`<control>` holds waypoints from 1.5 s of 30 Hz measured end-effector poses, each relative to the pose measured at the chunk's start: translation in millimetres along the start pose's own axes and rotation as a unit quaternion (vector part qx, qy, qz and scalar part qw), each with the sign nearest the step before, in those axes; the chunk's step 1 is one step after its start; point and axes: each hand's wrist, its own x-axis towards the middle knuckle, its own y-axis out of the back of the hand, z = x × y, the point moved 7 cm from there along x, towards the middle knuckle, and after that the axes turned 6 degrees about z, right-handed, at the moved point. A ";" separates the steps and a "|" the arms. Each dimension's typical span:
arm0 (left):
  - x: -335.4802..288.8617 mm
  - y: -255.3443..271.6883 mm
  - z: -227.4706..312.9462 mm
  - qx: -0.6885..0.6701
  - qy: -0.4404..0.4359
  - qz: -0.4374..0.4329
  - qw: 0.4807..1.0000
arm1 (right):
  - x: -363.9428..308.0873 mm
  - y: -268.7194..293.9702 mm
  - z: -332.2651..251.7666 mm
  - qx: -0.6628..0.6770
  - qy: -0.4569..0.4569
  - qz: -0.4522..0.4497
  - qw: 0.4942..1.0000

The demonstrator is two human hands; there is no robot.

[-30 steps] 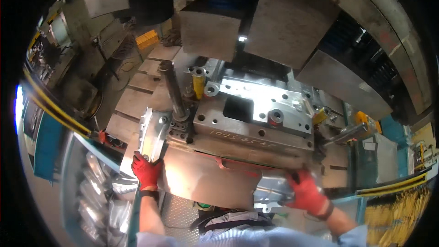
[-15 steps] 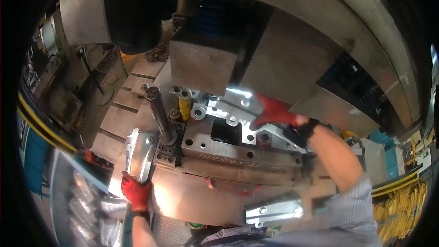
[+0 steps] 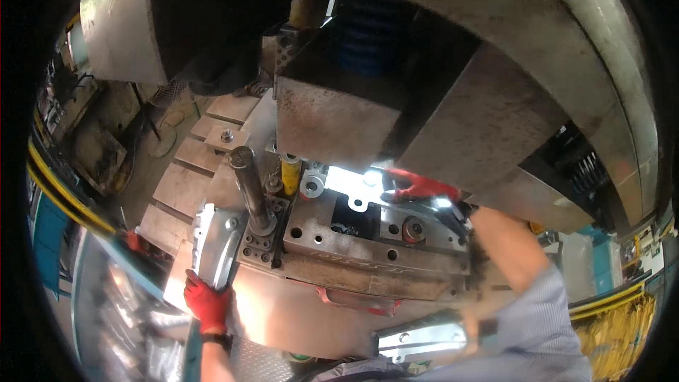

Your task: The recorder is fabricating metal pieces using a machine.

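My left hand (image 3: pixel 209 304), in a red glove, grips the lower end of a long silver stamped metal part (image 3: pixel 221 239) left of the die. Far forward, under the raised upper block, my red-gloved right hand (image 3: pixel 424 185) has its thumb and fingers closed around the right end of another stamped metal part (image 3: pixel 346 182). That bright part lies over the lower die (image 3: pixel 332 263), its far edge hidden beneath the block. A third stamped part (image 3: pixel 424 339) lies near my body at the lower right.
Above the die hangs the press's heavy upper block (image 3: pixel 336 117). A steel guide post (image 3: pixel 251 187) rises at the die's left, beside a yellow cylinder (image 3: pixel 291 175). A bin of shiny parts (image 3: pixel 134 332) stands lower left; yellow strips (image 3: pixel 615 332) lie at lower right.
My right hand has gone from spread fingers to a closed hold on the part in the die. That part has shifted there. The left hand keeps its hold; the whole view has tilted slightly.
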 end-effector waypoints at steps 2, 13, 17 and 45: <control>3.9 -1.3 8.9 -0.002 -0.001 -0.007 1.000 | -14.6 11.4 15.7 0.186 0.011 0.018 0.982; -33.9 59.7 15.6 -0.070 -0.111 0.095 0.987 | -157.3 -59.9 -141.5 -0.229 0.200 0.282 0.910; -102.8 72.4 -17.5 -0.430 0.130 0.004 0.893 | -275.2 -112.7 -129.8 -0.191 0.094 0.326 0.921; -239.4 -118.4 3.7 -0.285 -0.236 -0.403 0.837 | -429.0 -361.8 218.0 0.206 -0.280 0.428 0.834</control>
